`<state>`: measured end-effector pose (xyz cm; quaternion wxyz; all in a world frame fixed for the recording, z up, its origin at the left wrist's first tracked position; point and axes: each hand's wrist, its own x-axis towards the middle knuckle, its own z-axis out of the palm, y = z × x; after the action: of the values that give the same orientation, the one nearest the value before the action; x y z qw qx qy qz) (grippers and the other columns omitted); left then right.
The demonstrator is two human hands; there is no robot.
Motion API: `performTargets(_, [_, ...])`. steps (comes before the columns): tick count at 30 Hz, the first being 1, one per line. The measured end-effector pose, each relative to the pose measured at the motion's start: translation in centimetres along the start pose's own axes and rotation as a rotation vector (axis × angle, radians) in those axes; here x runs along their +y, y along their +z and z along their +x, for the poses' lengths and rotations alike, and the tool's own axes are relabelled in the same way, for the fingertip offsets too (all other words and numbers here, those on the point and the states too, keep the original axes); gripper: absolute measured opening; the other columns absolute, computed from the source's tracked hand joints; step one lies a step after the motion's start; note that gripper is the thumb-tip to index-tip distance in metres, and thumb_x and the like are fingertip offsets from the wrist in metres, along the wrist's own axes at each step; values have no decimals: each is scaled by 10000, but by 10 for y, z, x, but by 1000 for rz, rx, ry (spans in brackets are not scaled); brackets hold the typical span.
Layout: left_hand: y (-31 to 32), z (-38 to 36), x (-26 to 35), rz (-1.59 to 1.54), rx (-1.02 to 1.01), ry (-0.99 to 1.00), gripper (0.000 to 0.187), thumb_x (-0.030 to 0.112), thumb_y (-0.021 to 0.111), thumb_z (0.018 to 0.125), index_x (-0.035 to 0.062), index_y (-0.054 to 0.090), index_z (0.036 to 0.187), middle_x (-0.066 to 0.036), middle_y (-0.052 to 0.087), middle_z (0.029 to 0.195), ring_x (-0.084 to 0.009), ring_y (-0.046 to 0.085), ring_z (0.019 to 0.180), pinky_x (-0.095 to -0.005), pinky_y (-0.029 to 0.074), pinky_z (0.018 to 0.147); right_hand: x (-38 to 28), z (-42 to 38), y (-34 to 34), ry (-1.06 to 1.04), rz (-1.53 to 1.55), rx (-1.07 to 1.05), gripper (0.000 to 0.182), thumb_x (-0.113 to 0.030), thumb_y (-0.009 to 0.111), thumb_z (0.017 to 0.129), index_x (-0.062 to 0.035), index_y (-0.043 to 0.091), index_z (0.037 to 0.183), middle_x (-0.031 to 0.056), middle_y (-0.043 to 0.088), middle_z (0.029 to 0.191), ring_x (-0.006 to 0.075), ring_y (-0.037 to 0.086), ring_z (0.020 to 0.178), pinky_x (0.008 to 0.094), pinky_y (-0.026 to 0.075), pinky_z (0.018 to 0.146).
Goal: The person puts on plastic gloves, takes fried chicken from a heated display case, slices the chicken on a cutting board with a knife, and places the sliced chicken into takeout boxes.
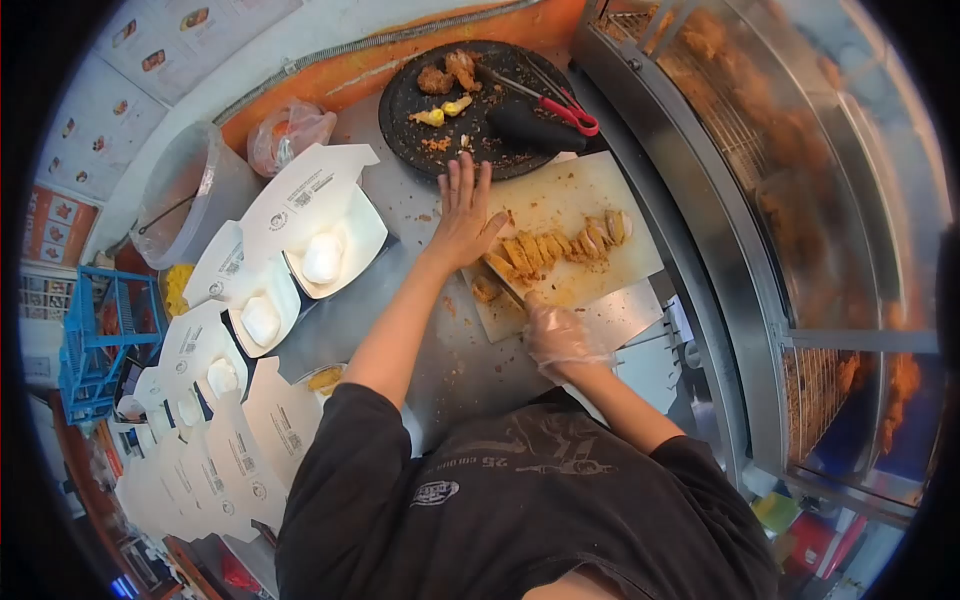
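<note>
My right hand (562, 337), in a clear plastic glove, is closed around the handle of a knife (513, 293). Its blade points up and left, beside the left end of a row of sliced fried chicken (560, 247). That row lies across a pale cutting board (585, 190) strewn with crumbs. A separate small piece of chicken (484, 290) sits left of the blade. Bare and with fingers stretched out, my left hand (466, 213) is at the board's upper left edge, fingertips close to the rim of a round black tray (400, 150).
On the tray are chicken pieces (434, 80) and red-handled tongs (570, 112). Several open paper boxes with white rice (322, 259) line the left side. Behind them stand a clear plastic bucket (200, 205) and a blue rack (105, 340). A display case (690, 190) of fried chicken borders the right.
</note>
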<state>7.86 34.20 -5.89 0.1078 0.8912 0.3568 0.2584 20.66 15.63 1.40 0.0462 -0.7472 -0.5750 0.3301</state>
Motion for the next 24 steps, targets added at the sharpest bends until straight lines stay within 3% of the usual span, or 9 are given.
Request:
performTargets(2, [-33, 14, 13, -132, 320, 26, 713, 410, 430, 971, -1, 171, 1493, -253, 14, 1565, -430, -14, 1447, -535, 14, 1147, 13, 16, -18, 34, -156, -147, 306, -87, 606, 808, -77, 518, 1101, 193, 647, 988, 389, 632, 888, 475, 509, 730])
performTargets(4, [-89, 17, 31, -194, 568, 42, 664, 391, 412, 982, -16, 219, 1469, -237, 73, 1563, -412, 51, 1447, -516, 57, 1152, 45, 25, -41, -350, -239, 131, 202, -222, 456, 973, -79, 570, 1060, 149, 647, 833, 322, 643, 756, 425, 525, 675])
performTargets(7, [-138, -7, 48, -253, 831, -126, 563, 311, 399, 983, -33, 297, 1416, -209, 219, 1516, -356, 166, 1425, -460, 131, 1153, 23, 64, -106, -242, -458, 9, 291, -324, 466, 984, -85, 611, 1066, 156, 640, 825, 298, 636, 727, 420, 516, 664])
performTargets(9, [-137, -34, 56, -333, 808, -268, 519, 205, 399, 966, -35, 297, 1415, -209, 249, 1505, -349, 193, 1418, -453, 154, 1149, 21, 104, -122, -253, -475, -48, 318, -350, 463, 986, -87, 625, 1063, 159, 636, 819, 293, 633, 717, 419, 512, 660])
performTargets(12, [-127, -73, 78, -239, 660, -352, 490, 135, 406, 947, -30, 320, 1399, -199, 293, 1482, -333, 232, 1405, -444, 180, 1142, 54, 155, -100, -637, -585, 164, 349, -353, 452, 987, -85, 635, 1115, 188, 632, 870, 299, 631, 771, 432, 502, 696])
performTargets(14, [-124, -96, 90, -239, 613, -422, 471, 139, 420, 947, -22, 346, 1383, -192, 311, 1473, -328, 257, 1392, -444, 197, 1134, 59, 146, -105, -407, 308, 232, 374, -347, 483, 963, -88, 612, 1201, 193, 649, 995, 315, 633, 835, 453, 490, 741])
performTargets(18, [-112, -137, 107, -276, 492, -660, 415, 154, 462, 947, 11, 419, 1335, -173, 361, 1445, -313, 340, 1345, -438, 271, 1098, 117, 127, -117, -132, -161, 354, 489, -380, 540, 920, -112, 527, 1329, 221, 568, 1249, 337, 594, 1057, 484, 464, 873])
performTargets(21, [-91, -148, 118, -396, 481, -749, 393, 148, 495, 941, 23, 443, 1310, -170, 387, 1428, -311, 400, 1297, -433, 331, 1057, 141, 109, -82, -218, -120, 493, 657, -433, 574, 879, -124, 387, 1429, 230, 408, 1424, 371, 375, 1339, 462, 301, 1107])
performTargets(24, [-85, -135, 135, -413, 462, -665, 407, 134, 530, 922, 28, 445, 1306, -174, 397, 1416, -308, 427, 1272, -431, 362, 1030, 101, 82, -83, -273, -91, 180, 790, -525, 607, 832, -164, 329, 1476, 237, 252, 1517, 410, 152, 1431, 469, 131, 1168])
